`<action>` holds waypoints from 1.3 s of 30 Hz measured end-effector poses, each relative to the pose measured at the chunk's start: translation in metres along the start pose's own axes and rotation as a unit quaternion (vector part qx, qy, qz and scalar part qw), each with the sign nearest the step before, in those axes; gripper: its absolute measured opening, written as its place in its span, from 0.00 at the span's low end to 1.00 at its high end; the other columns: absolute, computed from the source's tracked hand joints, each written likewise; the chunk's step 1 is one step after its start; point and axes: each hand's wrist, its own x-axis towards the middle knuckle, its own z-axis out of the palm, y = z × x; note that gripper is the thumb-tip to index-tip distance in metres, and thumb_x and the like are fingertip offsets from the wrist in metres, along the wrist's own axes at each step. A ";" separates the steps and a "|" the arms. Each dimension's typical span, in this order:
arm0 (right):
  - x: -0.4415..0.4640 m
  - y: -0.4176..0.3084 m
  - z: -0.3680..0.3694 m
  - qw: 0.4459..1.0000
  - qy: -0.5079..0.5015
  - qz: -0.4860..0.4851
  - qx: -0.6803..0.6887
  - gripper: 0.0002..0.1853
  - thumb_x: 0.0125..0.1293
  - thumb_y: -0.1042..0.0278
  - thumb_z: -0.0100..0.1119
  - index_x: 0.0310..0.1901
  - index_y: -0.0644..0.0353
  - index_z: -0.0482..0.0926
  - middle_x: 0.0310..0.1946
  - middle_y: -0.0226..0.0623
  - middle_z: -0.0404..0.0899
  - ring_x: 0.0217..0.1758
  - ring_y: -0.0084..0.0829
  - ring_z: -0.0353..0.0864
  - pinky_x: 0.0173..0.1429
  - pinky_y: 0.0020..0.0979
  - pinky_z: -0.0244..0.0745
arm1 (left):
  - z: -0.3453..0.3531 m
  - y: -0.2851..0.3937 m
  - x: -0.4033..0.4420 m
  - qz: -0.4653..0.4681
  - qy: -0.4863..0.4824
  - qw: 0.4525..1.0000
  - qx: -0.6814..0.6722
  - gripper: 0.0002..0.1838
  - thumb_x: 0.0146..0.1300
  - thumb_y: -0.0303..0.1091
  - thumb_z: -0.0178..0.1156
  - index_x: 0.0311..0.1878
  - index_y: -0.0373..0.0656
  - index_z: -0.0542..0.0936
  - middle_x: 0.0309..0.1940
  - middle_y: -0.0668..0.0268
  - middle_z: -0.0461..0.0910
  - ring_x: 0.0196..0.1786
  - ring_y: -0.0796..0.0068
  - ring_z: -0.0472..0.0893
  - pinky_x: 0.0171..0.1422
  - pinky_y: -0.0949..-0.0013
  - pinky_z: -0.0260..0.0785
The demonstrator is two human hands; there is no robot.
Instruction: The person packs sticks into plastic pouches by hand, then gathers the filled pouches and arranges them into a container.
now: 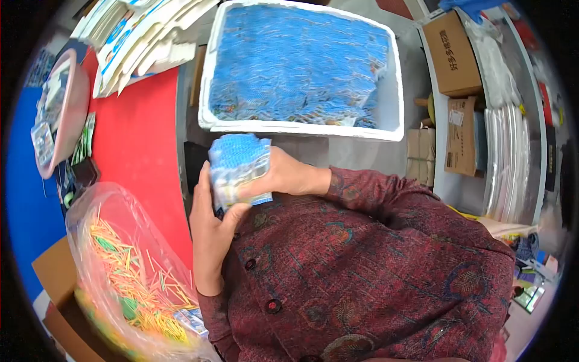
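Observation:
Between my two hands is a bundle of small printed packets (240,154), blue at the top and pale with print lower down, somewhat blurred. My left hand (211,220) wraps round its lower left side, thumb toward the front. My right hand (278,174) grips it from the right, with fingers partly hidden by the bundle. Just beyond stands a white foam box (301,128), filled with tight rows of similar blue packets (295,60).
To the left, a red tabletop (136,145) carries stacked white cartons (154,45) and a pink basin (71,108) of packets. A clear bag (136,205) of colourful thin sticks is at lower left. Shelves on the right hold cardboard boxes (452,54) and plastic sleeves (506,157).

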 end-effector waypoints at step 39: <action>-0.132 0.015 -0.301 0.863 0.344 0.188 -0.319 0.32 0.47 0.66 0.76 0.57 0.61 0.74 0.48 0.34 0.81 0.48 0.24 0.79 0.55 0.29 0.73 | -0.015 -0.039 0.004 -0.054 0.045 0.967 -0.245 0.22 0.67 0.23 0.54 0.65 0.36 0.68 0.54 0.59 0.77 0.58 0.71 0.75 0.64 0.70 0.65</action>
